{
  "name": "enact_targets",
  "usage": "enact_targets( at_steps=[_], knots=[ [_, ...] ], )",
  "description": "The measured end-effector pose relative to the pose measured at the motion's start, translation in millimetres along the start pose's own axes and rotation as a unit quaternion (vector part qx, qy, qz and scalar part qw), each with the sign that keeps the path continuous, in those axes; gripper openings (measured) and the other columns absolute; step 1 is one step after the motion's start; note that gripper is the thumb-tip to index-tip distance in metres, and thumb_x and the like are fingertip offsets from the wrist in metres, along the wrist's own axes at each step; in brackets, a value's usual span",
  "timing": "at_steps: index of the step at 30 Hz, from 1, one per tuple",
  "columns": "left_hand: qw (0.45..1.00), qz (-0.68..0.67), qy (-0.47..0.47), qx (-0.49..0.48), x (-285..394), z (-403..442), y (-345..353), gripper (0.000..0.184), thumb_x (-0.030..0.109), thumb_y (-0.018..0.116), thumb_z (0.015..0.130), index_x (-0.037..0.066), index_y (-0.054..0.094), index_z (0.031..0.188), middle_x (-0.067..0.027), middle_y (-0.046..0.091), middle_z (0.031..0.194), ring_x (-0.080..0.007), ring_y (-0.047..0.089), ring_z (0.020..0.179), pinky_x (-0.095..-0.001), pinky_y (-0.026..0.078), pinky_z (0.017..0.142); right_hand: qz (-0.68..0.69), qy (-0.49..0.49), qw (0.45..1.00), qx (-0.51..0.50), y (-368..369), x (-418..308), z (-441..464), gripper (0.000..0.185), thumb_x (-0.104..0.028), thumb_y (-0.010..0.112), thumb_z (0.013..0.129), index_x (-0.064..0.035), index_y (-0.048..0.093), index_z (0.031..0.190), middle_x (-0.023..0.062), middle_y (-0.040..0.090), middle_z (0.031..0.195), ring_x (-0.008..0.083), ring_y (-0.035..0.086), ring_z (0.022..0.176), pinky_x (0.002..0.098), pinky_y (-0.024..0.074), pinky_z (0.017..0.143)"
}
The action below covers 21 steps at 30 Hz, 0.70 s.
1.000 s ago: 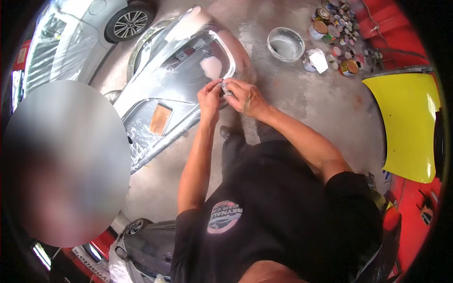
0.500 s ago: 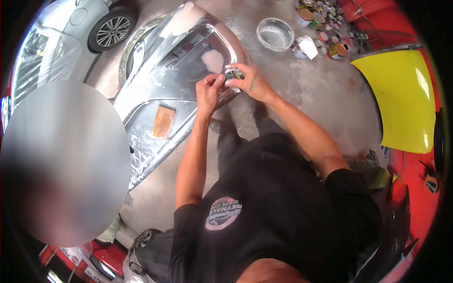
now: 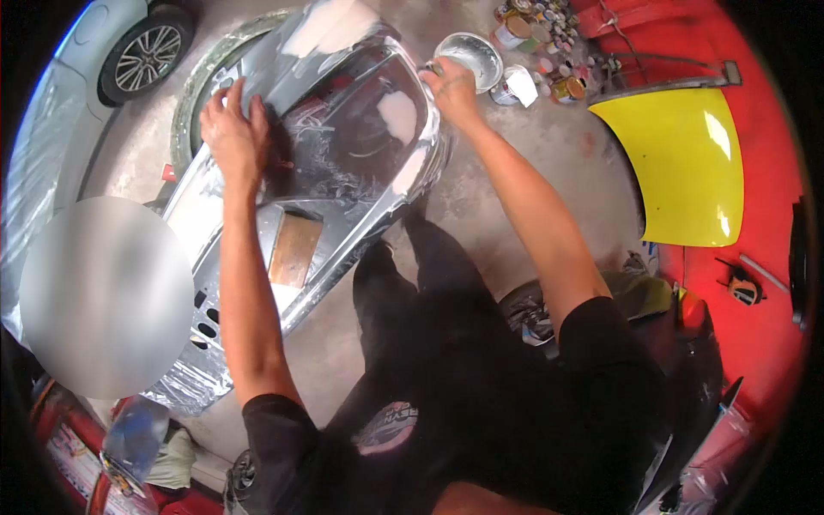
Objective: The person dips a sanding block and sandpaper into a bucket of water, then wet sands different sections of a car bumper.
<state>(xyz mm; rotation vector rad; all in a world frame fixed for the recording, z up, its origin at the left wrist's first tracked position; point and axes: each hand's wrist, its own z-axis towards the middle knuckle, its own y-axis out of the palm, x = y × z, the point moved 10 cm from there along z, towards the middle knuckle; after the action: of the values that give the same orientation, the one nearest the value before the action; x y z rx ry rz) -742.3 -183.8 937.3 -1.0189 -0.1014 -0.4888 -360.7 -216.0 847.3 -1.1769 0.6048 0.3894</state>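
Note:
A grey car body panel (image 3: pixel 296 193) with a large window opening stands before me, patched with pinkish filler (image 3: pixel 330 26). My left hand (image 3: pixel 233 137) is open, fingers apart, over the panel's left side by the window frame; whether the palm presses on it I cannot tell. At the upper right corner of the window frame, my right hand (image 3: pixel 452 90) has its fingers curled against the panel edge. Whatever is under those fingertips is too small and hidden to name. On the panel's lower part lies a brown rectangular block (image 3: pixel 296 249).
A whitish basin (image 3: pixel 493 69) stands on the floor beyond my right hand, near several paint cans (image 3: pixel 566 89). To the right is a yellow car panel (image 3: pixel 687 172) against red. A silver car's wheel (image 3: pixel 148 58) is at upper left. A blurred patch hides part of the left.
My hands were together over the panel's right edge, around a small dark object. They have since separated: the left moved left onto the panel, the right farther up along its edge.

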Motion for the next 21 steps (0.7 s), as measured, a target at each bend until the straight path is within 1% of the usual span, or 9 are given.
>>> enact_targets(
  at_steps=[1,2,3,5,8,11,15,17,21],
  knots=[
    [1.000,0.014,-0.017,-0.017,-15,3,10,0.037,0.031,0.066,0.099,0.007,0.071,0.127,-0.0264,0.067,0.125,-0.0431,0.063,0.116,-0.0525,0.050,0.098,-0.030,-0.009,0.999,-0.010,15,1,11,0.028,-0.028,0.075,0.088,-0.0033,0.072,0.102,0.0225,0.074,0.094,0.0450,0.069,0.093,0.0510,0.0533,0.083],
    [0.992,-0.025,-0.089,-0.089,-38,-2,31,0.043,0.041,0.060,0.102,0.007,0.072,0.125,-0.0278,0.070,0.119,-0.0458,0.066,0.112,-0.0528,0.051,0.096,-0.034,-0.011,0.999,-0.020,27,5,15,0.028,-0.028,0.075,0.088,-0.0033,0.072,0.102,0.0225,0.074,0.094,0.0450,0.069,0.093,0.0510,0.0533,0.083],
    [0.962,0.024,-0.170,-0.212,-40,-4,36,0.048,0.049,0.054,0.103,0.008,0.074,0.119,-0.0265,0.072,0.110,-0.0477,0.068,0.104,-0.0532,0.053,0.092,-0.062,-0.005,0.998,-0.017,36,11,18,0.030,-0.027,0.076,0.088,-0.0018,0.072,0.104,0.0231,0.074,0.094,0.0437,0.070,0.091,0.0500,0.0537,0.081],
    [0.969,0.037,-0.150,-0.194,-35,-5,36,0.047,0.050,0.051,0.104,0.010,0.076,0.112,-0.0229,0.074,0.102,-0.0468,0.070,0.096,-0.0536,0.055,0.088,-0.093,-0.002,0.995,-0.028,51,20,19,0.032,-0.027,0.077,0.089,-0.0003,0.072,0.106,0.0237,0.074,0.093,0.0424,0.071,0.089,0.0490,0.0542,0.080],
    [0.976,0.029,-0.138,-0.169,-34,-4,35,0.046,0.048,0.051,0.104,0.010,0.076,0.109,-0.0212,0.074,0.105,-0.0454,0.070,0.096,-0.0530,0.055,0.085,-0.059,-0.014,0.998,-0.021,50,18,20,0.029,-0.028,0.076,0.088,-0.0043,0.071,0.104,0.0209,0.073,0.097,0.0423,0.069,0.092,0.0538,0.0518,0.083],
    [0.980,0.035,-0.119,-0.155,-33,-4,36,0.046,0.048,0.051,0.105,0.010,0.076,0.108,-0.0196,0.074,0.107,-0.0444,0.071,0.096,-0.0517,0.056,0.085,-0.089,0.015,0.993,-0.074,56,24,26,0.028,-0.027,0.074,0.088,-0.0032,0.069,0.101,0.0215,0.072,0.096,0.0434,0.068,0.092,0.0535,0.0514,0.083],
    [0.979,0.037,-0.121,-0.159,-32,-2,35,0.047,0.050,0.052,0.104,0.010,0.077,0.111,-0.0188,0.074,0.109,-0.0438,0.071,0.097,-0.0509,0.055,0.085,-0.116,-0.016,0.991,-0.068,50,25,11,0.025,-0.025,0.072,0.088,-0.0019,0.068,0.097,0.0217,0.071,0.095,0.0445,0.067,0.091,0.0537,0.0511,0.082],
    [0.978,0.012,-0.127,-0.162,-34,-4,35,0.049,0.051,0.053,0.104,0.010,0.077,0.115,-0.0180,0.074,0.110,-0.0431,0.071,0.098,-0.0499,0.055,0.085,-0.050,-0.005,0.997,-0.060,47,29,6,0.025,-0.024,0.071,0.088,-0.0008,0.067,0.094,0.0222,0.071,0.096,0.0452,0.067,0.092,0.0540,0.0511,0.082],
    [0.980,0.021,-0.123,-0.156,-36,-7,36,0.049,0.051,0.054,0.103,0.010,0.077,0.119,-0.0173,0.074,0.110,-0.0426,0.071,0.098,-0.0491,0.055,0.086,-0.074,-0.088,0.993,-0.024,64,13,47,0.026,-0.025,0.071,0.088,-0.0003,0.067,0.095,0.0226,0.071,0.093,0.0455,0.067,0.091,0.0543,0.0511,0.081]
  ],
)
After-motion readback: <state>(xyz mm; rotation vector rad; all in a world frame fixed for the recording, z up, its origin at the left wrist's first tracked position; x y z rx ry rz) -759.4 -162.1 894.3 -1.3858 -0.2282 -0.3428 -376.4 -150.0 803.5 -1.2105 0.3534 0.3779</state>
